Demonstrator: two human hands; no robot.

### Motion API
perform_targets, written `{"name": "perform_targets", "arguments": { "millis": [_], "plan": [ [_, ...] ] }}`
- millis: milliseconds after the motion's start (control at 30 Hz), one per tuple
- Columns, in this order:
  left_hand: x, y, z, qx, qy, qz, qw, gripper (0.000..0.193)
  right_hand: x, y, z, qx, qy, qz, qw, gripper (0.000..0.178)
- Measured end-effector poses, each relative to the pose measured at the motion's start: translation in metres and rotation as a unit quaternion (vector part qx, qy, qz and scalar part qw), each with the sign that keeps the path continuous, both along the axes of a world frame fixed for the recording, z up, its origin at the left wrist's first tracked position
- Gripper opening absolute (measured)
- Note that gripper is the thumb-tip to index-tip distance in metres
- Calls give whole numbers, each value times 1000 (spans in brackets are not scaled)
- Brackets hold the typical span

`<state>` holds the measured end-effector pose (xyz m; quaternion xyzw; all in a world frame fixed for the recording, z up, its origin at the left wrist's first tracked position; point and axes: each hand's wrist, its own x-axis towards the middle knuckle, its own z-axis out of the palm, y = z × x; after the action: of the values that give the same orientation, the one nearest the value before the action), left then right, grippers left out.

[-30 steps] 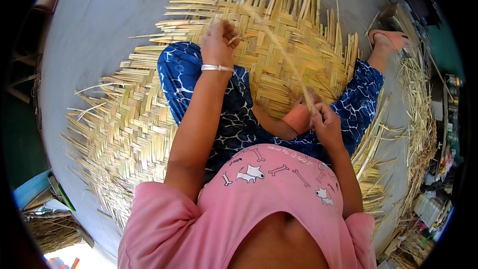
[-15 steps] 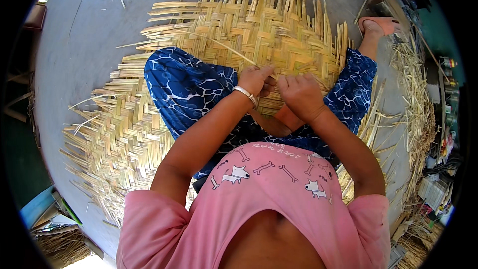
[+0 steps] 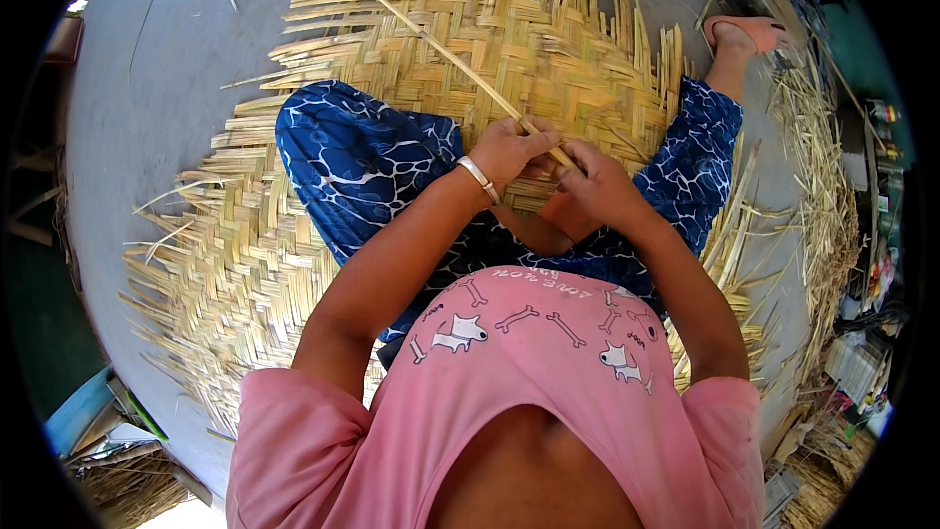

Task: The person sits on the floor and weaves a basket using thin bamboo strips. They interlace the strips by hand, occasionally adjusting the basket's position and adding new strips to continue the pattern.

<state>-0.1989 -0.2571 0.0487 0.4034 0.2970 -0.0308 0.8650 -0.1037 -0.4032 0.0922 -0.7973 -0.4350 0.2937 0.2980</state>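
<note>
Between my hands runs a long, thin, pale yellow reed strip [image 3: 441, 49], slanting from the upper left down to my fingers. My left hand [image 3: 509, 149], with a light bangle at the wrist, is closed around it. Close beside, my right hand [image 3: 597, 181] grips the strip's lower end between thumb and fingers. Under and beyond the hands spreads a woven reed mat [image 3: 548, 69], with loose strip ends sticking out along its far and left edges. My folded legs in blue patterned trousers rest on the mat. Some fingertips are hidden behind the hands.
More of the mat's weave [image 3: 255, 264] stretches along my left side over the grey floor [image 3: 176, 88]. Loose straw and reeds [image 3: 818, 235] lie in a heap at the right. My foot wears an orange slipper [image 3: 754, 31]. A blue object [image 3: 78, 411] stands at the lower left.
The reed strip now shows its broader side and points farther up and left. Both hands have tilted and drawn together on it; the right hand has turned and lowered slightly.
</note>
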Motion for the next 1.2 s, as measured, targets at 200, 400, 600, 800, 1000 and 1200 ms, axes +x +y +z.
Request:
{"name": "perform_targets", "arguments": {
  "millis": [200, 400, 600, 800, 1000, 1200],
  "plan": [
    [-1, 4, 12, 72, -81, -93, 990, 21, 13, -22, 6, -50, 366, -67, 927, 26],
    [1, -3, 11, 92, -85, -104, 987, 22, 5, -26, 12, -31, 407, -110, 906, 25],
    [1, -3, 6, 170, -34, -127, 977, 23, 5, -24, 10, -39, 397, -132, 908, 25],
    [0, -10, -13, 395, -66, -70, 914, 21, 0, -21, 10, -101, 368, -127, 916, 23],
    [4, 6, 1, 376, -20, -9, 926, 21, 9, -21, 19, -126, 322, -84, 935, 21],
    [5, 44, 9, 383, -15, 80, 920, 20, 17, -32, 20, -152, 346, -64, 923, 16]
  ]
}}
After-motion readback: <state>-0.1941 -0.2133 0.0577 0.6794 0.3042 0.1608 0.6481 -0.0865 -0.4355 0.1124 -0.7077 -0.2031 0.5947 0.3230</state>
